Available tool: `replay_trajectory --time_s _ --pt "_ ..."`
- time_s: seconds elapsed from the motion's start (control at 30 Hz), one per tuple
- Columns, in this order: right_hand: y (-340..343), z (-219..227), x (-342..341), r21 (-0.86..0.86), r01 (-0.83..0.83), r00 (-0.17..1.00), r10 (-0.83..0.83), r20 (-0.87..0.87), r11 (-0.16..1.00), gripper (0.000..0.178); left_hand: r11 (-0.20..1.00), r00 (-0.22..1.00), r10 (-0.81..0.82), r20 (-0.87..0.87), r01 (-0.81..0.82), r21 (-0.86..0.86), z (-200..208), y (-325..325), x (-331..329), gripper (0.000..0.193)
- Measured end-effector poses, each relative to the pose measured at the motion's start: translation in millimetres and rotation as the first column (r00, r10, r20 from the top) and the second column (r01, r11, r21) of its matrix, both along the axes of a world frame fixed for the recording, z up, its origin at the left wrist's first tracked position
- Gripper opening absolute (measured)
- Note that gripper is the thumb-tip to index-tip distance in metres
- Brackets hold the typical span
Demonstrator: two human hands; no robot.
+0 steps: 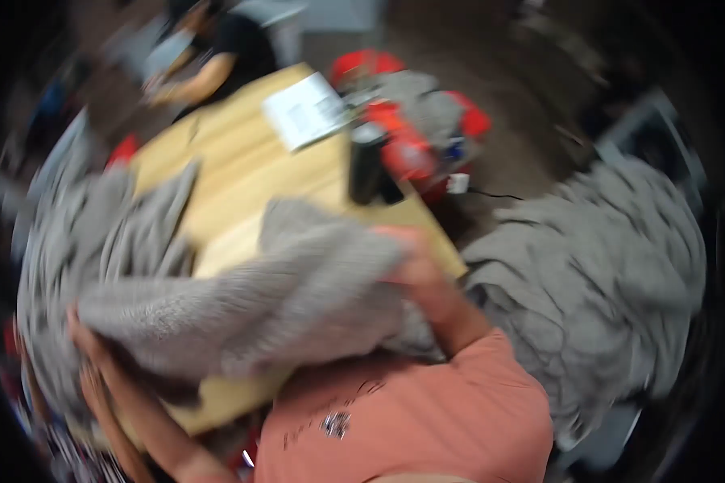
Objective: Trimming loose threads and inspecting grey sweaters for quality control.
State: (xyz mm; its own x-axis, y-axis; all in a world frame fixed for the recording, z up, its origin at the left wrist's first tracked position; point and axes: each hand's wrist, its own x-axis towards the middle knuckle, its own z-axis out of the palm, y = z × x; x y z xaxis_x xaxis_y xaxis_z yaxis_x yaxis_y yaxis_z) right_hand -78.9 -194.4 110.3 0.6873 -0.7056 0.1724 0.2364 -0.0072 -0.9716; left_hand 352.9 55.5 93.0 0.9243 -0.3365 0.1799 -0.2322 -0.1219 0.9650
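Note:
A long piece of grey plush cloth (250,310) is stretched sideways in front of me, over the wooden table. My right hand (403,251) grips its right end, raised above the table and blurred by motion. At the far left, my left hand (87,336) is closed on the cloth's other end, its fingers partly hidden by the fabric. Just below that hand, another person's hand (93,385) reaches in beside my forearm. More grey cloth (133,229) lies in folds over the table's left side.
A white sheet (304,111) and a dark cylindrical container (366,165) sit on the table (225,153). Beyond it stand red items (407,149) with grey cloth on top. A big grey cloth heap (596,282) is at right. A person in black (229,60) works at far left.

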Motion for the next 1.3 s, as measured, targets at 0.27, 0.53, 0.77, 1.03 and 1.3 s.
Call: replay_trajectory --time_s 0.27,0.53,0.77,1.03,1.3 --pt "15.3 -80.5 21.7 -0.558 -0.208 0.802 -0.187 -0.567 0.803 0.030 0.749 0.718 -0.654 0.236 0.571 0.337 -63.9 -84.4 -212.3 0.046" --pt "-6.0 -50.8 16.9 -0.418 -0.590 0.783 0.361 -0.507 0.691 0.033 0.772 0.766 -0.634 0.101 0.634 0.041 -36.9 -110.1 -248.4 0.020" --pt "2.6 -105.9 35.1 -0.122 -0.505 0.862 0.506 -0.021 0.854 0.023 0.888 0.869 -0.418 0.264 0.452 -0.084 3.8 -74.6 -207.8 0.013" --pt "-12.2 5.3 -26.5 0.437 0.196 0.599 -0.460 0.656 0.878 0.013 0.726 0.664 -0.668 0.337 0.479 0.494 -34.4 -58.8 -227.4 0.010" --pt "-47.5 -110.0 -32.2 0.503 0.625 0.563 -0.791 0.239 0.597 0.017 0.575 0.769 -0.639 -0.037 0.509 0.641 -179.3 -31.0 -228.1 0.025"
